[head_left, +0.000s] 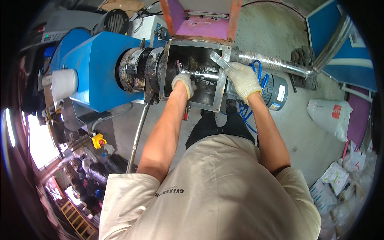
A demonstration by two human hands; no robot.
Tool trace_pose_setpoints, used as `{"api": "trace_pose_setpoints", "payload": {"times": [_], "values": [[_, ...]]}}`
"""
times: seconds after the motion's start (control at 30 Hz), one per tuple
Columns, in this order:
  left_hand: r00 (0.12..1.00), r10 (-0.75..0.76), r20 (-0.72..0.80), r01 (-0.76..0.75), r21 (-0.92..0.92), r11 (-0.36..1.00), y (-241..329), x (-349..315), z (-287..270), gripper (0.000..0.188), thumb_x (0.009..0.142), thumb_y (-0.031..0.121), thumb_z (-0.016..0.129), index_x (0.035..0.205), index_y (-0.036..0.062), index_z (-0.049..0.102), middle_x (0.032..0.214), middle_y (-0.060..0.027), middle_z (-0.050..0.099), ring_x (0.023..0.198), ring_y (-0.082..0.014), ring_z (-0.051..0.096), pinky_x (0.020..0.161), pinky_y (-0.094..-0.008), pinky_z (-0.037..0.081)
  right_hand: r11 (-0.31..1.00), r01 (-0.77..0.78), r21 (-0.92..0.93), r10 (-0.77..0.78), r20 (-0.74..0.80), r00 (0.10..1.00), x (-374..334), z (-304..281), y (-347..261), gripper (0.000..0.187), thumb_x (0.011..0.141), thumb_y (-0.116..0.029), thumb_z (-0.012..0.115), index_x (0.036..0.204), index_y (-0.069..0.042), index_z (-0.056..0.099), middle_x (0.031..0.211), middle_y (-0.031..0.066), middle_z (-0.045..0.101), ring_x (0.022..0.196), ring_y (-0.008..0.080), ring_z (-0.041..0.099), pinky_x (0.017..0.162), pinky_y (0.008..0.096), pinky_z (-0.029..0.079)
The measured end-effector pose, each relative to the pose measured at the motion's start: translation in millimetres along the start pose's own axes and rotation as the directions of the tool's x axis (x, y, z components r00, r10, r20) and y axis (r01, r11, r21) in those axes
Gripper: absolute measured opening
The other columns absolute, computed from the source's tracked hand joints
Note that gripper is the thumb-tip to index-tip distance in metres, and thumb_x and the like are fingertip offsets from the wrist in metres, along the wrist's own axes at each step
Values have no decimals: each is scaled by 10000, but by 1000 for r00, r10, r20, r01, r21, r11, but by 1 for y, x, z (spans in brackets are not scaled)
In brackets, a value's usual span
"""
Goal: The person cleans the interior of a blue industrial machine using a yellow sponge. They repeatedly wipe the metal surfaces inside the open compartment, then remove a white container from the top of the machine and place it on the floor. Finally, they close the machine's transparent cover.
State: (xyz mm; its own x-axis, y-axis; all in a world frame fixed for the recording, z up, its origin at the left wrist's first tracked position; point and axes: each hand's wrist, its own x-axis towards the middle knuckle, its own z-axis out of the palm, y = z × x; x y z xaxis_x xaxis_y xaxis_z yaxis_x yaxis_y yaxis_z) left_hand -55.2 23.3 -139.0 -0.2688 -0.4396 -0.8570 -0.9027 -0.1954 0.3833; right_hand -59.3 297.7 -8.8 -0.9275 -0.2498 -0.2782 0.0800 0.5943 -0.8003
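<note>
My left hand, in a cream knitted glove, reaches inside an open rectangular metal housing. Its fingers are curled beside a shiny metal shaft that crosses the housing. A small reddish piece shows just beyond the fingers; whatever the hand grips is mostly hidden. My right hand, gloved alike, is over the housing's right rim. It is closed on a flat metal bar, whose free end points up and left over the opening. Dark, whitish and brownish residue coats the housing's inside.
Left of the housing stands a blue machine with a dirty metal barrel. A grey motor and blue hoses lie to the right, below a silver duct. A long metal rod slants beside my left arm. A white sack stands farther right.
</note>
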Motion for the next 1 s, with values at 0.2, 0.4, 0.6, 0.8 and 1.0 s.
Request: {"api": "trace_pose_setpoints", "payload": {"times": [0.2,0.4,0.6,0.8,1.0], "values": [[984,22,175,92,-615,783,-50,124,-6,192,1022,333,549,1024,172,654,860,-31,653,756,-231,616,682,-415,499,979,-150,136,139,89,986,-5,-1,-17,376,996,-357,555,1031,-14,705,936,199,689,905,377,656,824,440,488],[997,42,-66,-60,-303,951,-22,50,29,113,1003,237,569,1114,227,587,897,-2,651,762,-210,621,658,-394,497,955,-228,190,214,92,972,-7,-5,-9,363,994,-335,569,1090,-16,712,936,196,692,906,357,665,828,430,490],[999,36,-27,-44,-532,845,10,-30,17,145,972,58,580,1053,175,550,828,-39,585,616,-181,555,504,-340,467,976,-171,133,156,118,981,0,-5,-7,384,998,-359,566,1102,-20,714,976,215,698,953,390,654,860,447,483],[997,60,53,-26,-497,867,16,-40,19,166,958,51,597,1091,146,570,773,-36,554,574,-175,540,460,-328,444,975,-161,154,150,85,985,-6,-5,-10,423,1008,-394,546,1128,-27,719,1029,223,705,1010,408,648,888,448,484],[986,160,54,-162,35,986,1,-23,4,119,961,145,617,1067,99,643,801,-70,638,612,-222,594,524,-392,490,991,-82,107,74,79,994,-7,-5,1,429,1010,-408,523,1097,-33,714,1036,237,694,1029,441,631,893,482,477]]}}
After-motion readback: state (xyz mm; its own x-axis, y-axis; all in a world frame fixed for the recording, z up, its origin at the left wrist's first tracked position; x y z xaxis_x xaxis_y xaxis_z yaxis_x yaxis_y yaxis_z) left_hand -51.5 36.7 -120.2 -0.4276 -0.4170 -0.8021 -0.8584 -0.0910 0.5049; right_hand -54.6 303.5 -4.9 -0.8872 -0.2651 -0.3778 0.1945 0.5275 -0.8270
